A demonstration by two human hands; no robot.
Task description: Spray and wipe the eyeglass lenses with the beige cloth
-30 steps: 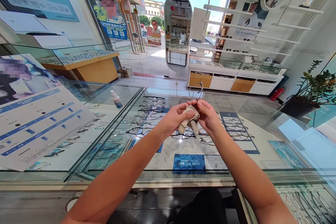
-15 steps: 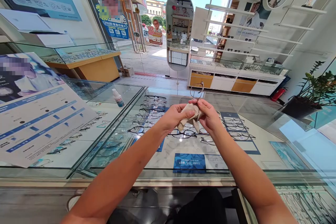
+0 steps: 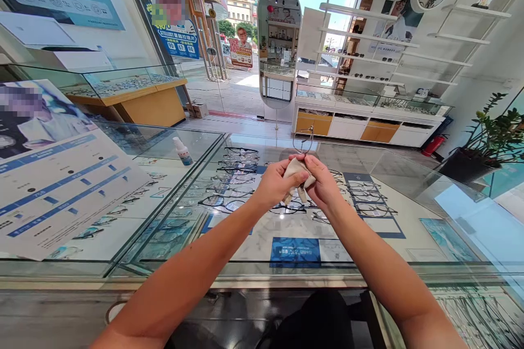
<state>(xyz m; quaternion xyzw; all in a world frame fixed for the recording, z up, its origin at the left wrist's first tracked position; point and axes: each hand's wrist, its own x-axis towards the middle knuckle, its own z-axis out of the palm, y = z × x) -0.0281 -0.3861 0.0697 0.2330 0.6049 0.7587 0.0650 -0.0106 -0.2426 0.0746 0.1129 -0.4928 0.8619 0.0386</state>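
Note:
Over the glass counter, my left hand (image 3: 278,180) is closed on a crumpled beige cloth (image 3: 295,170). Beside it, touching the cloth, my right hand (image 3: 323,181) is closed round the near part of a pair of glasses (image 3: 303,142). One thin-rimmed round lens stands up beyond my fingertips; the rest of the frame is hidden by the cloth and fingers. Below my hands, inside the counter, lie rows of eyeglasses (image 3: 370,193).
A small white spray bottle (image 3: 182,151) stands on the counter at left, near a large printed sheet (image 3: 61,185). A blue leaflet (image 3: 295,252) lies near the front. An oval mirror (image 3: 279,43) stands beyond the counter, and a potted plant (image 3: 487,147) at right.
Both hands have shifted slightly left with the glasses and cloth. The cloth is bunched a little differently between the fingers, and the lens still points up.

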